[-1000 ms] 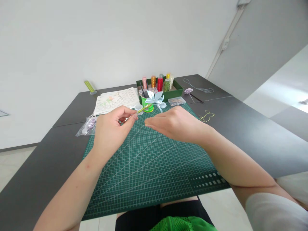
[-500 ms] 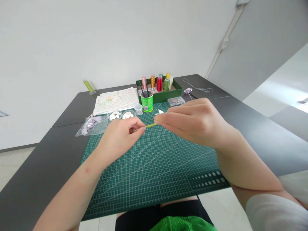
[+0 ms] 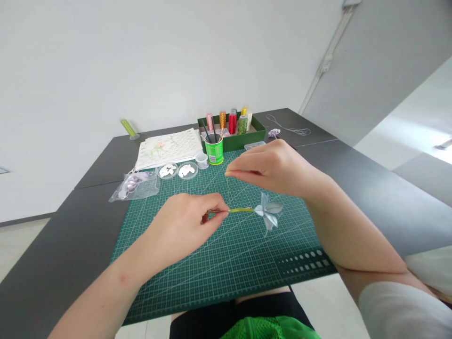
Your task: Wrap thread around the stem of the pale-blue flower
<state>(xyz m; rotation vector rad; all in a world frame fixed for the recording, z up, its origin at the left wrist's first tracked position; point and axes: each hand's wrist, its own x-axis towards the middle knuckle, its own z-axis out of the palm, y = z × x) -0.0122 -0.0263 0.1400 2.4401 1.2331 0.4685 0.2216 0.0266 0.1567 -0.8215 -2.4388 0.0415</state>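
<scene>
My left hand (image 3: 196,216) pinches the stem of an artificial flower (image 3: 269,212). The flower lies sideways above the mat, its pale blue-white petals pointing right. Its yellow-green stem (image 3: 242,210) shows between my fingertips and the bloom. Above it, my right hand (image 3: 270,165) is closed in a pinch on a thin thread (image 3: 228,190), which runs down taut to the stem close to my left fingertips. Under both hands lies a green cutting mat (image 3: 212,268) with a white grid.
A green can (image 3: 214,153) of brushes and a dark green box (image 3: 247,140) with thread spools stand at the back. Left are papers (image 3: 194,141), two dishes of white pieces (image 3: 187,170) and a plastic bag (image 3: 151,186). A wire coil (image 3: 300,132) lies back right.
My left hand has come down and slightly right with the stem. My right hand has risen off it, drawing the thread upward, so the flower now shows fully.
</scene>
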